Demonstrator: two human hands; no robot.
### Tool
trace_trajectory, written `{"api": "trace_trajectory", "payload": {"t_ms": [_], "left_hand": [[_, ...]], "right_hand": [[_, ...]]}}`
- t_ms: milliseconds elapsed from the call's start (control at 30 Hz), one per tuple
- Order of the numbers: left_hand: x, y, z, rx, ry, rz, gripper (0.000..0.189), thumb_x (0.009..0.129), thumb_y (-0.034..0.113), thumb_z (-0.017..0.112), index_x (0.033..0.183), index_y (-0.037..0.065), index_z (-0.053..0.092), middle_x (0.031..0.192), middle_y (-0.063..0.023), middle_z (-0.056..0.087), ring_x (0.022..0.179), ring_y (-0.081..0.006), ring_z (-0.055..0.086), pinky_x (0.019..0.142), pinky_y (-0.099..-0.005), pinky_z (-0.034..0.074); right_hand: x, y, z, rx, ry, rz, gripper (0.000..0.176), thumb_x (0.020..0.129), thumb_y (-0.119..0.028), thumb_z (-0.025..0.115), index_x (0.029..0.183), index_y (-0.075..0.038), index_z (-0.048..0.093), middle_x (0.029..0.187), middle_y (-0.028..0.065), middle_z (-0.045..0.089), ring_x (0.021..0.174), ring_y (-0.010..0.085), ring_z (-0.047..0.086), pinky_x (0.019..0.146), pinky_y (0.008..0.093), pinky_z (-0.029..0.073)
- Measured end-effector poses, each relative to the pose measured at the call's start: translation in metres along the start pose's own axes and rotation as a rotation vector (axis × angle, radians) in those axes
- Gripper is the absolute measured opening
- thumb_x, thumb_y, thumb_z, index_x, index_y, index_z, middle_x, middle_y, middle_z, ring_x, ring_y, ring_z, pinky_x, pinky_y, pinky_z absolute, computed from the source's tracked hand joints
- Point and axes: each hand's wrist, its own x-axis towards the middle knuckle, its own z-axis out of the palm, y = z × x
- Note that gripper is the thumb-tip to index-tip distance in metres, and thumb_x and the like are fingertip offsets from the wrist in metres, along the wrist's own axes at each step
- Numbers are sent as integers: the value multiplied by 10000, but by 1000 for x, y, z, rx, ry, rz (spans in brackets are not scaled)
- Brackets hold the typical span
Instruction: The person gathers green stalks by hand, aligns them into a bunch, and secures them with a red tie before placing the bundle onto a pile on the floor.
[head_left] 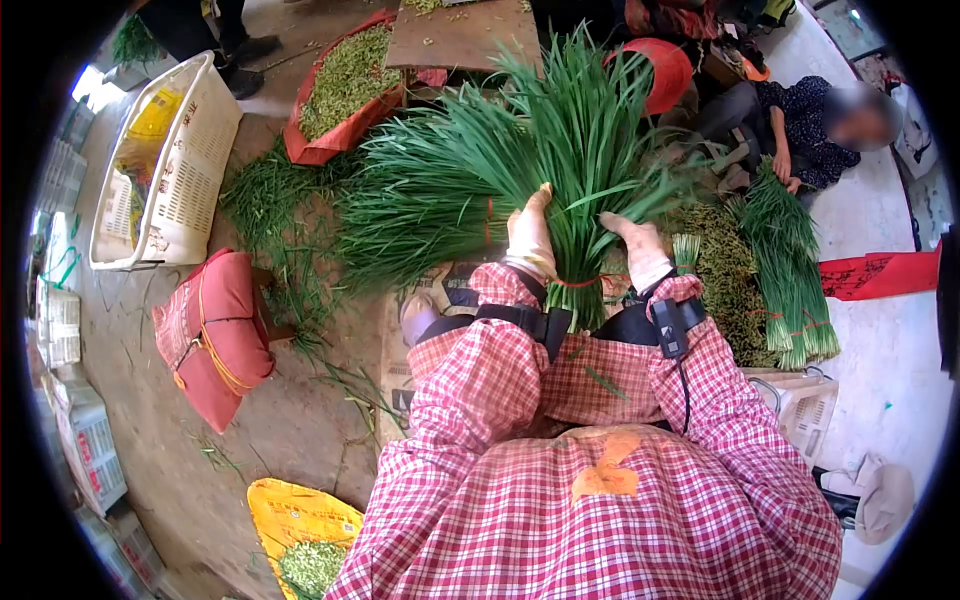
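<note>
A thick bundle of long green chives [560, 150] stands between my hands, its leaves fanning up and away from me. A thin red band circles its stalks low down near my wrists. My left hand [530, 235] presses flat against the left side of the bundle. My right hand [640, 245] holds the right side of the stalks. Both arms wear red checked sleeves with black straps at the wrists. More loose chives [420, 200] lie spread to the left of the bundle.
A white plastic crate [170, 160] stands at the left, a red cushion [215, 335] nearer me. A red sack of green trimmings [345, 85] lies at the back. Another person's hand [785, 170] holds tied chive bunches [795, 270] at the right.
</note>
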Motion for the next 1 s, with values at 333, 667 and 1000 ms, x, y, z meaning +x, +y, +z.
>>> {"api": "trace_trajectory", "payload": {"t_ms": [333, 667, 1000], "left_hand": [[-13, 7, 12, 131, -304, 92, 625, 846, 173, 793, 1364, 52, 463, 1193, -90, 655, 1005, -218, 647, 929, -354, 512], [-3, 3, 1, 76, -75, 148, 250, 849, 132, 694, 1062, 8, 655, 919, -97, 696, 743, -240, 668, 693, -368, 565], [2, -1, -3, -21, 24, 30, 217, 866, 143, 651, 1021, -8, 650, 866, -130, 686, 713, -291, 681, 677, -406, 587]], "right_hand": [[15, -1, 22, 13, 267, -80, 306, 792, -188, 794, 974, 44, 713, 926, 72, 725, 775, 172, 645, 732, 318, 518], [13, 2, 16, 316, 20, -78, 256, 843, -165, 737, 1015, 24, 725, 967, 59, 720, 826, 161, 671, 756, 299, 534], [-11, -18, 5, -105, -102, -150, 482, 892, -260, 668, 1260, 44, 603, 1149, 117, 676, 1064, 185, 607, 945, 313, 455]]}}
